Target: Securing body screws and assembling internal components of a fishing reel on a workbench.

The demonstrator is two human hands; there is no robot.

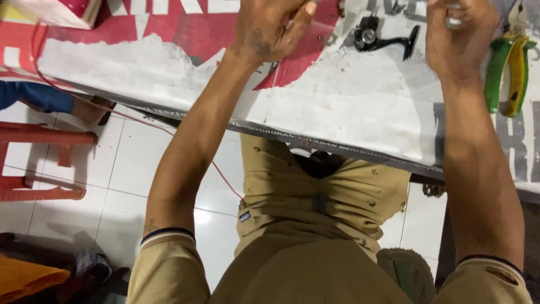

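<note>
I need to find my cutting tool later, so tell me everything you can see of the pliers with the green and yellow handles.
The pliers lie on the table at the far right, near the right hand but apart from it. Two long handles point toward the person, sleeved in what looks like green plastic or rubber with yellow inner faces, spread slightly apart. The metal head points away, grey and partly cut off by the picture's top edge, so the jaws cannot be judged. They rest on the worn white and red printed table covering; nothing else touches them.
</note>
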